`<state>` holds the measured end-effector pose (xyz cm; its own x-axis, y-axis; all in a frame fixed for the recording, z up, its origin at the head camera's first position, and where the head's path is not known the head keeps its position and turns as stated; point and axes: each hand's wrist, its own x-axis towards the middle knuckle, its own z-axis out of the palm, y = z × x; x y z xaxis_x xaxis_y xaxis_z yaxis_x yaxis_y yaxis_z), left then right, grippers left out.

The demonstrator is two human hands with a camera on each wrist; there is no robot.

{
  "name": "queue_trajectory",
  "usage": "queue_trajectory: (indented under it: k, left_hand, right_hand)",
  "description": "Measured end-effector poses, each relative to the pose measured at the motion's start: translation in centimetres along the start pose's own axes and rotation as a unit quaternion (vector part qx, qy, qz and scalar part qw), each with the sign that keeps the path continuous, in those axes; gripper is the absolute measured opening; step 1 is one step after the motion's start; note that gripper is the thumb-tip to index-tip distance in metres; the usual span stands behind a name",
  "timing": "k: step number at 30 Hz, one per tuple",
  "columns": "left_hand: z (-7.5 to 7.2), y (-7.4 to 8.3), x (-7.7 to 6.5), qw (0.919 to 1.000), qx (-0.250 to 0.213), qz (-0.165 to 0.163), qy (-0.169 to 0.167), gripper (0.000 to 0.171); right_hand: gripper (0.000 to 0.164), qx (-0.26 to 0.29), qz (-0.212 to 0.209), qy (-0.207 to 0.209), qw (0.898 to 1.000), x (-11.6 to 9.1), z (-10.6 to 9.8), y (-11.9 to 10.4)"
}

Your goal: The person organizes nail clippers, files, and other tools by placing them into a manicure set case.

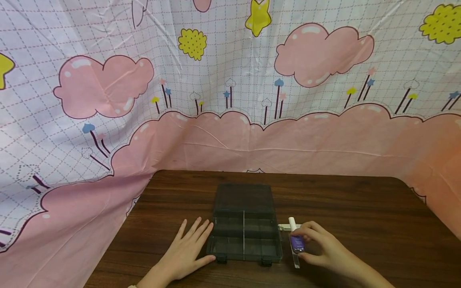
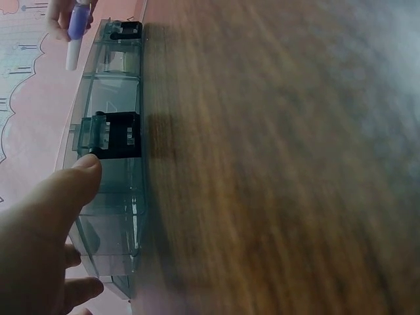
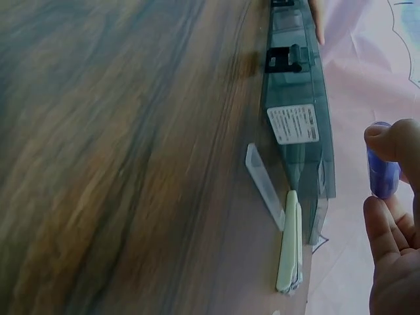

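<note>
A translucent dark plastic compartment box [image 1: 244,236] stands on the table, its lid [image 1: 245,197] laid back on the far side. My left hand [image 1: 185,250] is spread flat at the box's left, the thumb by its front left corner. In the left wrist view that thumb [image 2: 82,174] is right at a black latch [image 2: 121,134]. My right hand [image 1: 322,246] pinches a small purple nail polish bottle [image 1: 297,243] with a long white cap, held above the table to the right of the box. The right wrist view shows the bottle [image 3: 382,172] between thumb and fingers.
Close to the box's right side lie a pale green, slim clipper-like tool [image 3: 290,243] and a clear flat strip [image 3: 264,187]. A white printed label [image 3: 293,124] is on the box's side. Patterned pink cloth [image 1: 252,152] hangs behind the dark wooden table [image 1: 342,200].
</note>
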<state>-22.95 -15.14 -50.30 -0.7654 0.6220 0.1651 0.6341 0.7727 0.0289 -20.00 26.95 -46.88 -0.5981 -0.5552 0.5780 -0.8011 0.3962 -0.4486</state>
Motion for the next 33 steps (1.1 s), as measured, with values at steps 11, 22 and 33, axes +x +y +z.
queue_trajectory:
  k: [11, 22, 33]
  left_hand:
    - [-0.2, 0.1, 0.0, 0.9999, -0.010, -0.002, -0.005, 0.086]
    - [-0.2, 0.1, -0.1, 1.0000, -0.009, -0.002, -0.002, 0.086]
    - [-0.3, 0.2, -0.1, 0.9999, -0.009, -0.004, -0.007, 0.087]
  right_hand:
    - [0.058, 0.024, -0.007, 0.002, 1.000, 1.7, 1.8, -1.1]
    - [0.051, 0.065, 0.019, -0.021, 0.998, 3.0, 4.3, -1.5]
    - [0.046, 0.070, -0.015, -0.070, 0.995, 3.8, 5.1, -1.5]
